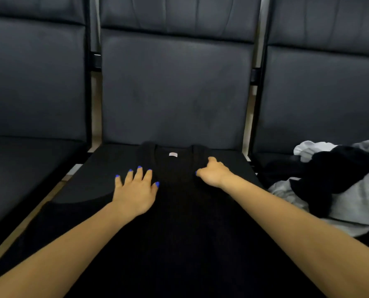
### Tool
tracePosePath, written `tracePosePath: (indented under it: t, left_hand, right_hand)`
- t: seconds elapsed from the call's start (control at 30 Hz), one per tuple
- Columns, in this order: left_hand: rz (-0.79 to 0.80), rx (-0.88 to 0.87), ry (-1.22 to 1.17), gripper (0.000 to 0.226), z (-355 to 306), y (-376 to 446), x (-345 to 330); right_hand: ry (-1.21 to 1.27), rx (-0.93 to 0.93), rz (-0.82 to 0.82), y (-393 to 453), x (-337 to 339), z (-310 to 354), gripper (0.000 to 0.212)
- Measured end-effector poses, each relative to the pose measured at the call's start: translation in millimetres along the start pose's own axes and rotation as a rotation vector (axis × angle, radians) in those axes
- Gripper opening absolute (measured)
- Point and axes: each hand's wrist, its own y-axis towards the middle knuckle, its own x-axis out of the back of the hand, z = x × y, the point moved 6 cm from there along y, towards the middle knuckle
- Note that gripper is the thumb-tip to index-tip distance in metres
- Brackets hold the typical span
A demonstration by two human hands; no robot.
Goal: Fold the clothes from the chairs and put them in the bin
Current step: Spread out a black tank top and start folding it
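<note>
Both hands are out in front, low over a black top (179,222) that is spread flat on the middle chair seat (106,166). The left hand (136,190) lies flat on the cloth with its fingers spread wide and straight. It presses down and holds nothing. The right hand (213,173) is curled up, and it looks like it pinches the cloth near the right shoulder strap.

The top runs long from near to far. Its bottom part is close to the person, under both arms. Its neck is at the far end, right by the chair back (175,89), with a small pale label (173,154) showing in the middle. Both hands are near that far end, one on each side of the neck. The right hand reaches a bit farther.

I think the fold is just getting started. The right hand has the side it can pull across, and the left hand can keep the rest from sliding.

On the chair to the right sits a pile of other clothes (338,186), grey and black ones, not folded yet. It is near the right arm but apart from the black top. No bin can be seen.
</note>
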Motion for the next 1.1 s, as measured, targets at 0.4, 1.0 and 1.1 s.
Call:
tracePosePath:
  t: [0.4, 1.0, 1.1]
  left_hand:
    - [-0.184, 0.225, -0.178, 0.048, 4, 121, 16]
    - [-0.117, 0.044, -1.019, 0.023, 38, 26, 188]
    - [-0.109, -0.047, -1.065, 0.025, 35, -32, 227]
  right_hand:
    - [0.473, -0.172, -0.087, 107, 11, 14, 0.043]
    - [0.742, 0.192, -0.007, -20, 123, 28, 0.015]
    - [0.744, 0.335, -0.034, -86, 143, 37, 0.011]
